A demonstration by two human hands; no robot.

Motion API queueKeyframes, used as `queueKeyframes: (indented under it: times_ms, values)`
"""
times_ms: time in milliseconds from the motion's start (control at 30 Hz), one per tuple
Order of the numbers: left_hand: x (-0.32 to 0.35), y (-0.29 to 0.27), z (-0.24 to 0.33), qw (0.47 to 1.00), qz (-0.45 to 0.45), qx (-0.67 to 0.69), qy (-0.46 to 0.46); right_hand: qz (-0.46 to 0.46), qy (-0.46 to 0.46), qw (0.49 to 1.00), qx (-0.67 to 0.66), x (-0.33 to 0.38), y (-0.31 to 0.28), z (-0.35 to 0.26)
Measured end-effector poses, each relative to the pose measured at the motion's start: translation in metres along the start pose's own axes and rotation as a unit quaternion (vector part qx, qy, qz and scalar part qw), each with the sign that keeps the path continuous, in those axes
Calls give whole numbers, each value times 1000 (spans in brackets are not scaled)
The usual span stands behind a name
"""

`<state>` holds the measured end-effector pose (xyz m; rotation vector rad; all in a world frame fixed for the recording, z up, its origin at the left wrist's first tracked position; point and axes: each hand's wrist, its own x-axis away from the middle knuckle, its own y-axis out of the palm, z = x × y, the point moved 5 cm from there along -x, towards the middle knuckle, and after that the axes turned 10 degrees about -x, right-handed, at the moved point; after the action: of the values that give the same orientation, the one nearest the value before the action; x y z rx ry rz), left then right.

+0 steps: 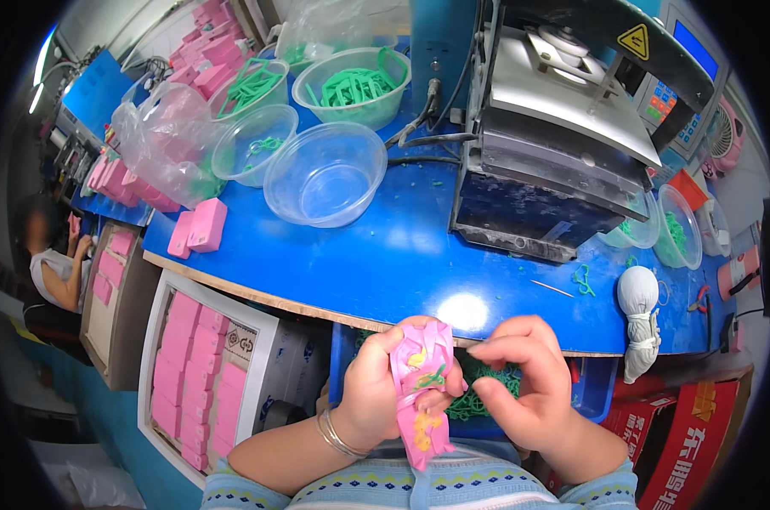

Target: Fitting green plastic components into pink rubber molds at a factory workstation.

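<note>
My left hand (376, 387) is closed round a limp pink strip (425, 433) with yellow and green shapes on it. The strip hangs down in front of my shirt, and some of my fingers show across its middle. To its right, my right hand (529, 378) is raised with bent fingers; a gap separates thumb and forefinger, and nothing is visible between them. Below and behind that hand, a heap of small green pieces (474, 404) lies in a blue tray (602, 399) under the table edge, partly hidden by my hands.
A black press machine (529, 204) stands on the blue table (385, 263). Clear bowls, including an unfilled one (325, 174) and one of green strips (351, 59), are at the back. A white-wrapped bundle (640, 314) lies right. A carton of pink blocks (160, 374) is left; a person (58, 263) sits beyond.
</note>
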<state>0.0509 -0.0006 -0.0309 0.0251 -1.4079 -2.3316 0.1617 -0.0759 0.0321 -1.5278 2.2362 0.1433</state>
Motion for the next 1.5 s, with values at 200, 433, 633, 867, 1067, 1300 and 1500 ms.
queueKeyframes:
  times_ms: [200,433,633,867,1067,1300,1500]
  values:
    - [1,-6,-6,988,109,-111,-1,-141,-16,986,91,-29,11,-11]
    - [2,-3,-4,950,9,-310,-20,-157,-1,985,70,-31,10,-7]
    - [-3,4,2,853,-24,-521,-33,-167,-67,974,135,-33,15,-24]
    - [-6,3,2,805,-27,-586,92,-123,-142,962,199,-21,27,-33]
    - [6,-4,-4,956,-45,-283,-64,-48,14,996,71,-30,0,-15]
    - [1,1,-4,983,-46,-160,-73,-101,89,990,-37,-19,5,4]
    - [2,-5,-5,990,-130,-38,-43,-114,9,993,-12,-16,7,-1]
